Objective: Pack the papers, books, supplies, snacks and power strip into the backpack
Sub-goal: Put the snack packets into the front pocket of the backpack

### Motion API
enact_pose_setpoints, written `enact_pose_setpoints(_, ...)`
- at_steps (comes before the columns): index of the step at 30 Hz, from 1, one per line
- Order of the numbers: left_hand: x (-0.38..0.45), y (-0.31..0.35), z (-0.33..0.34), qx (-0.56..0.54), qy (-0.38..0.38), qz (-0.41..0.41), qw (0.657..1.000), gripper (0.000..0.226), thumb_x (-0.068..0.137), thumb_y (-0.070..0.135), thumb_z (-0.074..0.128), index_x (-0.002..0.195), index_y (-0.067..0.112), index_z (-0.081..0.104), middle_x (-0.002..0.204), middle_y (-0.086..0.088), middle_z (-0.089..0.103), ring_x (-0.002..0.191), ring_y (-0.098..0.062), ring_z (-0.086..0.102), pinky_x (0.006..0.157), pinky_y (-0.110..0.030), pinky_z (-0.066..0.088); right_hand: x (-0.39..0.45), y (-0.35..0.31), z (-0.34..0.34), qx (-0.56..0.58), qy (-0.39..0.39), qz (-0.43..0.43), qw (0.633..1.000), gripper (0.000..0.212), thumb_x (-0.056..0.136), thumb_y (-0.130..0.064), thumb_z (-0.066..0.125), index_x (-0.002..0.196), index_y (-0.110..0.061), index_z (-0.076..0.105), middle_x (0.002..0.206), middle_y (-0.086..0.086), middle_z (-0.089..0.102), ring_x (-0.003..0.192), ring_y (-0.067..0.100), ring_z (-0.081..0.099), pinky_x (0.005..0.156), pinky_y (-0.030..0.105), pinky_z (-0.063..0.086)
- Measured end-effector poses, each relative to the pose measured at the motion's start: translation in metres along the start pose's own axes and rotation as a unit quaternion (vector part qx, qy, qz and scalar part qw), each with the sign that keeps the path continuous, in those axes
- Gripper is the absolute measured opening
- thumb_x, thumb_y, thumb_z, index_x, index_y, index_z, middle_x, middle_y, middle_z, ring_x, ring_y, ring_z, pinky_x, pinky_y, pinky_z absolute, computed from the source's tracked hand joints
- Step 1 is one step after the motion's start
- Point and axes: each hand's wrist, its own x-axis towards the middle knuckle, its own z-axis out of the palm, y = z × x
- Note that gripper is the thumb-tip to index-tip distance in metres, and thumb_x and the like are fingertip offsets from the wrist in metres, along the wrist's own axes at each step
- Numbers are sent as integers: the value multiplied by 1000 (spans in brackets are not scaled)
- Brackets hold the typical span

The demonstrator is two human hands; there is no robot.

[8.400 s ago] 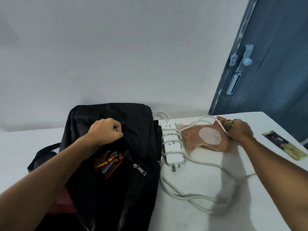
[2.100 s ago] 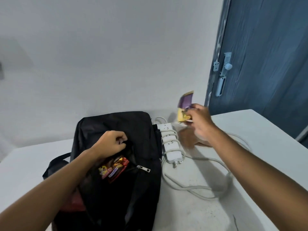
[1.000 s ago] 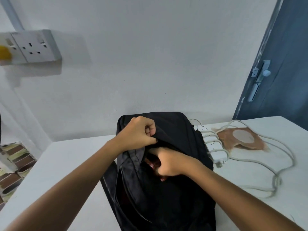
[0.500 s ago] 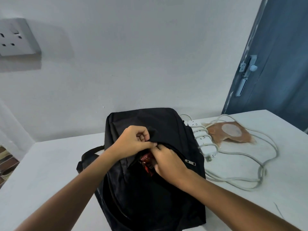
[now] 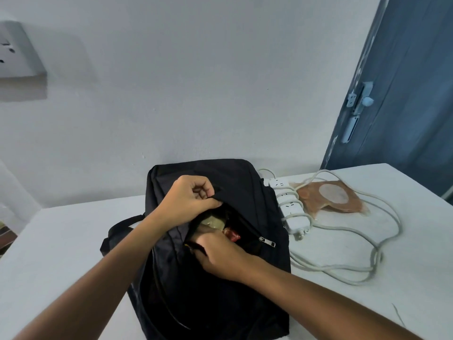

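Half a second ago the right hand was at the mouth of the pocket; now it reaches a bit deeper into the backpack, and a tan snack packet shows beside the red snack where only red showed before. Its fingers are tucked inside the pocket, so I cannot tell if they are curled or what they hold. The left hand is curled tight and pinches the top edge of the pocket, pulling the black cloth up. A silver zipper pull hangs on the right side of the pocket.

The backpack lies on a white table. Just to the right of the backpack is a white power strip, touching its side. Its long white cord loops over the table further right. A flat brown pouch lies right of the power strip, under part of the cord.

Behind the backpack is a plain white wall. A wall socket is far up to the left, cut off by the edge. A blue door stands far to the right.

The bottom of the backpack is hidden by the arms.
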Motion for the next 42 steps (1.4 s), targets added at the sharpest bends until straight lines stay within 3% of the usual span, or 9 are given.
enact_pose_setpoints(6, -6, -4, -5, 4, -25, -17, 1000, 22, 71, 3, 81, 65, 10, 61, 58, 5, 53, 55, -9, 44, 55, -17, 39, 8, -15, -4, -55, -71, 12, 996, 10, 87, -10, 52, 78, -10, 54, 82, 10, 59, 87, 29, 60, 69, 28, 35)
enact_pose_setpoints(12, -10, -10, -6, -25, -19, -31, 999, 20, 72, -2, 79, 67, 8, 63, 57, 8, 57, 59, -13, 51, 62, -23, 45, 2, -16, -23, -85, -107, 57, 989, 19, 87, -10, 54, 105, -7, 61, 114, 17, 58, 101, 34, 58, 73, 27, 38)
enact_pose_setpoints(20, -10, -13, -2, -31, -23, -31, 999, 16, 72, -1, 78, 69, 1, 63, 61, -1, 59, 61, -17, 53, 64, -29, 44, -4, -4, -35, -68, -205, 72, 974, 36, 89, -20, 56, 124, -14, 57, 120, 14, 55, 106, 31, 57, 89, 37, 50)
enact_pose_setpoints(25, -11, -31, 8, -5, -32, -54, 998, 16, 74, 0, 77, 67, 6, 64, 58, 1, 59, 57, -9, 52, 60, -23, 44, -16, 6, -99, 254, -316, 65, 912, 27, 91, 0, 57, 117, -4, 62, 108, 20, 68, 91, 26, 68, 80, 31, 55)
enact_pose_setpoints(28, -15, -46, 21, 57, -41, -70, 995, 19, 75, 5, 76, 64, 13, 63, 52, 9, 57, 52, -1, 50, 59, -19, 41, -21, 51, -141, 373, -157, 127, 906, 20, 87, 8, 55, 96, -7, 65, 84, 15, 69, 64, 18, 68, 53, 23, 47)
enact_pose_setpoints(32, -19, -55, 30, 118, -17, -78, 990, 23, 73, 10, 76, 59, 20, 60, 49, 14, 55, 50, -1, 49, 56, -14, 38, -29, 160, -157, 22, 148, 314, 938, 28, 80, 4, 56, 94, -19, 64, 97, 6, 67, 86, 23, 64, 76, 37, 51)
enact_pose_setpoints(35, -17, -56, 30, 111, -26, -90, 989, 24, 73, 11, 77, 59, 22, 61, 50, 13, 56, 51, 0, 49, 58, -15, 39, -58, 220, -147, -265, 25, 407, 874, 43, 89, -17, 48, 131, -23, 46, 135, 8, 46, 125, 34, 43, 101, 45, 40)
enact_pose_setpoints(39, -19, -59, 32, 88, -29, -103, 990, 23, 74, 7, 77, 61, 17, 62, 50, 10, 55, 50, 1, 47, 58, -17, 39, -82, 257, -124, -244, -37, 451, 858, 62, 94, -39, 44, 148, -24, 16, 154, 10, 16, 142, 41, 13, 111, 53, 21)
enact_pose_setpoints(42, -20, -60, 33, 82, -18, -109, 990, 22, 74, 6, 78, 61, 16, 63, 51, 8, 56, 51, 1, 48, 58, -18, 40, -83, 258, -131, -249, -11, 433, 866, 66, 92, -42, 49, 148, -23, 20, 152, 10, 25, 139, 36, 23, 111, 47, 26)
